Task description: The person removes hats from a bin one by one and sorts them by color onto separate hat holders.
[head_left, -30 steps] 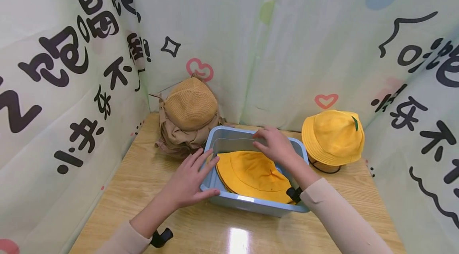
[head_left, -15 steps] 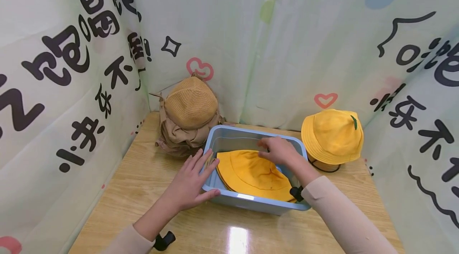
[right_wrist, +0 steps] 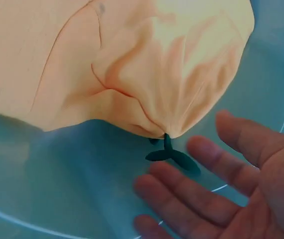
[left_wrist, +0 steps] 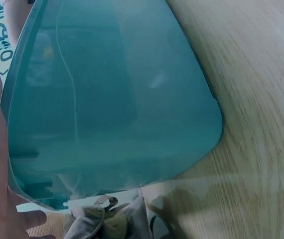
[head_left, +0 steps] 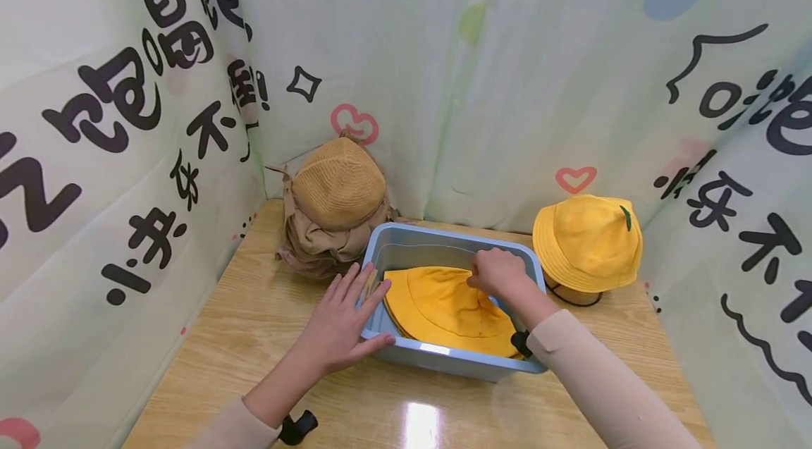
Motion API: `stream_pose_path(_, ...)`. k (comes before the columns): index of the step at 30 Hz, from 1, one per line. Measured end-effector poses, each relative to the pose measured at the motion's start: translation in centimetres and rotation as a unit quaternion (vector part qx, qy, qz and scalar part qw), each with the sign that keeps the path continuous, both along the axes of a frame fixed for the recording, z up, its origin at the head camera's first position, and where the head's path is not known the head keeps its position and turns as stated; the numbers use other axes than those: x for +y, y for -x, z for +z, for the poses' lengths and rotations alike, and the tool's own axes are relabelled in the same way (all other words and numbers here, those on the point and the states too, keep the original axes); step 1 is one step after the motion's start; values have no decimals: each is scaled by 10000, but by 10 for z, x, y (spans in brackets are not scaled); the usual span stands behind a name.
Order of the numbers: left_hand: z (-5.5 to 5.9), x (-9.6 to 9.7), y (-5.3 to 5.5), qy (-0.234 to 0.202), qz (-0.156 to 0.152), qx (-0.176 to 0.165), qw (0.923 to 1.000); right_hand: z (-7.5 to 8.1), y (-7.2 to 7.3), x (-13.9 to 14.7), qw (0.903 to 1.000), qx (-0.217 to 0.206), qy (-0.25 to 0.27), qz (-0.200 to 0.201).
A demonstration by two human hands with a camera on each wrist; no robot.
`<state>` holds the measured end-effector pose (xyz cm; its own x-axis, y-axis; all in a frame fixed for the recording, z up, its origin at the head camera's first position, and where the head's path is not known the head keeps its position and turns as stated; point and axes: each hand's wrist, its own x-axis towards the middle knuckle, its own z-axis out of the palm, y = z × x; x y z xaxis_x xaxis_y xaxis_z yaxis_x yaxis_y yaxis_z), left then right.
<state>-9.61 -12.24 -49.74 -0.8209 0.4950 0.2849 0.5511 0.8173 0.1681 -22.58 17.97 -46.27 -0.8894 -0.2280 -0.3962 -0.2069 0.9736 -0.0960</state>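
A pale blue plastic bin (head_left: pixel 444 362) stands mid-table with a folded yellow bucket hat (head_left: pixel 438 311) lying inside. My left hand (head_left: pixel 336 326) is at the bin's left front corner, fingers spread along the rim and thumb over the front edge. Inside the bin, my right hand (head_left: pixel 501 274) is over the hat's crown at the right. The right wrist view shows the crown tip with a dark green sprout (right_wrist: pixel 184 162); the fingers (right_wrist: pixel 221 162) are loosely bent close around it, not closed on it. Bare bin wall (left_wrist: pixel 117 99) fills most of the left wrist view.
Behind the bin on the left, a woven straw hat (head_left: pixel 339 185) sits on a brown cloth heap (head_left: pixel 317 241). Another yellow bucket hat (head_left: pixel 590 244) with a green sprout stands right of the bin, close to its rim. Printed curtains (head_left: pixel 495 118) enclose the wooden table (head_left: pixel 254 322).
My right hand has come down and slightly right, from above the bin's back rim to the hat's crown, its fingers bending inward. My left hand has barely moved.
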Motion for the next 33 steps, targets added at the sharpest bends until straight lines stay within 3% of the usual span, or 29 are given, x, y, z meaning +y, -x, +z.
stream_pose_path(5,-2,3,1,83,90,149,9998,-2,0,3,9980,-616,65,95)
stream_pose_path(9,-2,4,2,179,104,262,9994,-8,1,3,9955,-853,305,269)
stream_pose_path(21,-6,4,1,3,144,217,9997,-16,3,7,9936,-612,938,125)
stream_pose_path(33,-6,6,-1,62,239,157,9996,-14,1,-2,9884,-644,1338,333)
